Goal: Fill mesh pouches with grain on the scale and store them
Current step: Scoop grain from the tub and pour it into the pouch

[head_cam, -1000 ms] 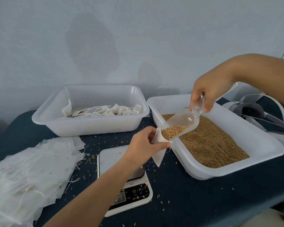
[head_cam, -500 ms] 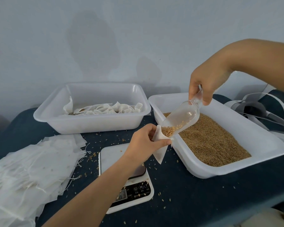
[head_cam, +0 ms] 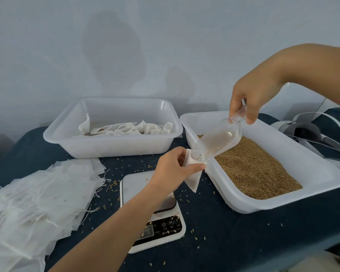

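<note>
My left hand [head_cam: 172,167] pinches a white mesh pouch [head_cam: 192,178] by its open mouth, just left of the grain tray's rim. My right hand [head_cam: 251,95] holds a clear plastic scoop [head_cam: 219,139] by its handle, tipped steeply down with its lip in the pouch mouth. Only a few grains cling inside the scoop. The white tray [head_cam: 283,146] on the right holds brown grain [head_cam: 257,169]. A white digital scale [head_cam: 155,213] sits under my left forearm, its display lit. The far-left tray [head_cam: 114,146] holds several filled pouches [head_cam: 130,128].
A heap of empty mesh pouches [head_cam: 33,203] with loose strings lies at the left on the dark blue tabletop [head_cam: 224,232]. Spilled grains dot the cloth around the scale. A white headset [head_cam: 310,132] with straps sits at the far right behind the grain tray.
My right hand rose and tipped the scoop steeper. The grain that filled the scoop's front has run into the pouch, leaving the scoop almost bare. My left hand stayed put.
</note>
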Motion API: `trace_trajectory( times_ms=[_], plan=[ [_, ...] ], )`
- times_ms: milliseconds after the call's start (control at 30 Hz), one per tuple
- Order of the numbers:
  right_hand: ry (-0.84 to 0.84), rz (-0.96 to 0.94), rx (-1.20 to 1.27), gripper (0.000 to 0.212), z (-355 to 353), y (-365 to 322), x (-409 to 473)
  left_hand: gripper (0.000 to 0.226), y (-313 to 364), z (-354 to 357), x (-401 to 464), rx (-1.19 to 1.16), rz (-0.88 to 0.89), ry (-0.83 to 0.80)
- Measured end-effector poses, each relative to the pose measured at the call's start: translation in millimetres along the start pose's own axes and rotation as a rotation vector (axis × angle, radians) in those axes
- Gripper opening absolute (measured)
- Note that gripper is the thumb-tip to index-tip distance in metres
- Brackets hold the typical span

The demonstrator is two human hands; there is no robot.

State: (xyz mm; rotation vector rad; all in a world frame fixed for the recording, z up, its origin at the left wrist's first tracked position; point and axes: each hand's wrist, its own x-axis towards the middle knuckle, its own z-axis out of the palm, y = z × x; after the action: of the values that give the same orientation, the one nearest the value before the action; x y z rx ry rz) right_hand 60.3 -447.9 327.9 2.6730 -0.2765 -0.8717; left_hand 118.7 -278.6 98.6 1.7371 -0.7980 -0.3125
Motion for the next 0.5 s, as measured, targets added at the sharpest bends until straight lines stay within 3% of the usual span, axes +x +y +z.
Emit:
trace_trajectory(
  times_ms=[267,500],
  plan=[
    [0.018,-0.082,0.201,0.027,28,15,5,0.033,1,-5,2,-0.035,-0.022,0.030],
    [0.095,-0.137,0.735,0.032,103,48,23,0.028,8,-14,8,-0.142,-0.042,0.056]
  ],
)
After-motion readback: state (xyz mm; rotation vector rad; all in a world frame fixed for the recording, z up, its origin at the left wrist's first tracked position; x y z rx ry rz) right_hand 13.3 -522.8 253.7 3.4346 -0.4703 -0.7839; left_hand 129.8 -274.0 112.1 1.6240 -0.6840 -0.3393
